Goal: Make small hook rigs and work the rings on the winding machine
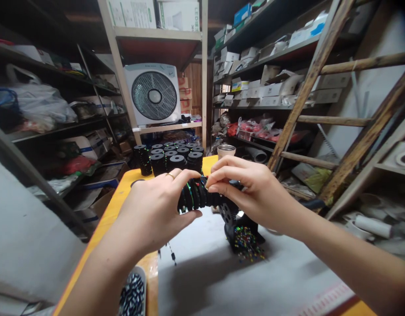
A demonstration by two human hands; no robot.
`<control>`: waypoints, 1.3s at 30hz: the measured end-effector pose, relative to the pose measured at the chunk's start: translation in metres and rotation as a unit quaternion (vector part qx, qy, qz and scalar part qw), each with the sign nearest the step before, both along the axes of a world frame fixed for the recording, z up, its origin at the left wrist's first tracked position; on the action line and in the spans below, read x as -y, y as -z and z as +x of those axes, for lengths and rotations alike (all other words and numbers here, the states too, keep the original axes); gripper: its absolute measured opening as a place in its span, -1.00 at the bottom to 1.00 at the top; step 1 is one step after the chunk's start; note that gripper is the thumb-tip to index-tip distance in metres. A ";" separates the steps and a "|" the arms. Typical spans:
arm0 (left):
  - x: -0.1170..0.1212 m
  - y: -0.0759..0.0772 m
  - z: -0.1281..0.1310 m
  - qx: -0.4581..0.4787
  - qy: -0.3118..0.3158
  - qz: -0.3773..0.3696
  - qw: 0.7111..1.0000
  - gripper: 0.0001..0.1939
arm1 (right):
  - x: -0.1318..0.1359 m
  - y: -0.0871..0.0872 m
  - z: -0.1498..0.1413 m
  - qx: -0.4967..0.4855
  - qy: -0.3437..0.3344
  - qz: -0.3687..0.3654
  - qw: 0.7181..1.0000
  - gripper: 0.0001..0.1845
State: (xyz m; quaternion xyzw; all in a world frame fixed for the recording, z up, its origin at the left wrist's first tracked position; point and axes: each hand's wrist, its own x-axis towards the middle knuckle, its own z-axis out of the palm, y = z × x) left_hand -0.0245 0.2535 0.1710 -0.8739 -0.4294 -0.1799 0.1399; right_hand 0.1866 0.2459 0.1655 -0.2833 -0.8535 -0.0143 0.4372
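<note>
- Here, a yellow table (115,204) is carrying a pale sheet (202,285), with shadows falling across it.
- Around it, crowded shelves (159,33) are lining the room; a box fan (153,94) is standing on the one ahead, and a wooden ladder (334,120) is leaning on the right.
- At the table's far end, black spools (178,161) are standing upright in a cluster, a cup (226,152) sitting to their right.
- Above the sheet, a ridged black roll (195,195) is lying between the hands, its long axis running roughly level from left to right, its right end pointing towards a black stand (229,232).
- The left hand (156,202) is gripping the roll, index finger reaching over the top, thumb lying below.
- The right hand (251,184) is pinching thumb and fingertips together at the roll's top; what they are holding is too small to tell.
- Colourful pins (247,241) are heaping beside the stand; beads (131,296) are filling a tray (144,278) at the near left.
</note>
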 end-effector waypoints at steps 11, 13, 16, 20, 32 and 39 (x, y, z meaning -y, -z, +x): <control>0.000 -0.001 0.000 0.005 0.016 0.010 1.000 -0.49 | 0.003 0.001 0.003 0.047 -0.002 0.030 0.998 -0.86; 0.000 -0.001 0.001 0.010 0.012 0.016 1.000 -0.44 | 0.003 0.001 0.002 0.052 -0.001 0.040 0.998 -0.86; 0.000 0.000 0.002 0.014 0.001 0.017 1.000 -0.42 | 0.003 0.002 0.001 0.065 0.010 0.069 0.995 -0.86; 0.000 0.001 0.000 0.013 0.011 0.012 1.000 -0.49 | 0.005 0.006 0.001 0.090 0.034 0.122 0.988 -0.88; 0.000 0.000 0.002 0.006 0.005 -0.001 1.000 -0.49 | 0.004 0.014 -0.001 0.144 0.033 0.190 0.971 -0.86; -0.001 0.000 0.000 0.009 0.011 0.016 1.000 -0.50 | 0.005 0.020 0.002 0.147 0.037 0.209 0.966 -0.82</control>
